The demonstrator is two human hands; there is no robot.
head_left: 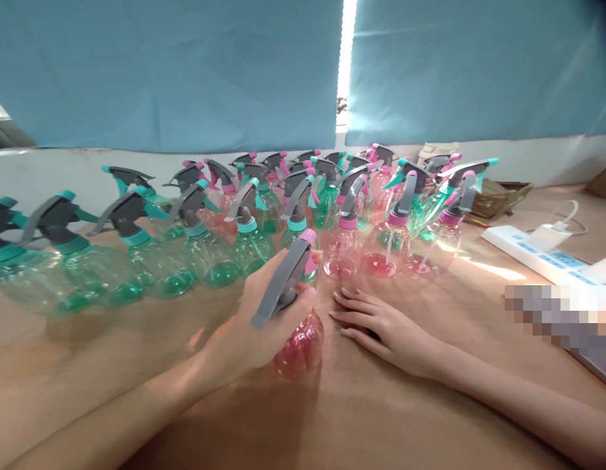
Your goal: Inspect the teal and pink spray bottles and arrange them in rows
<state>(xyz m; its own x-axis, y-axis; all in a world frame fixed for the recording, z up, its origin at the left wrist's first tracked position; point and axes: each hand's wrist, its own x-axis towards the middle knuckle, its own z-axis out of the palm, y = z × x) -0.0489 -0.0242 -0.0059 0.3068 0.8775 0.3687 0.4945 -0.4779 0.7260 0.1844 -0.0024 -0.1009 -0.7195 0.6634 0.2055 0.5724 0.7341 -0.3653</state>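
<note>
Left hand (271, 336) grips pink spray bottle (303, 346), axis near upright, nozzle (308, 237) facing away; right hand (393, 329) lies flat, loosely spread.

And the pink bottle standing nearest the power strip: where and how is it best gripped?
Probably around its pink collar, from the front right: the collar is narrower than the round body below, and other bottles crowd the left and back.

Daylight glares between blue curtains (185, 72); sun streaks the table (371, 418); right side partly pixelated.
</note>
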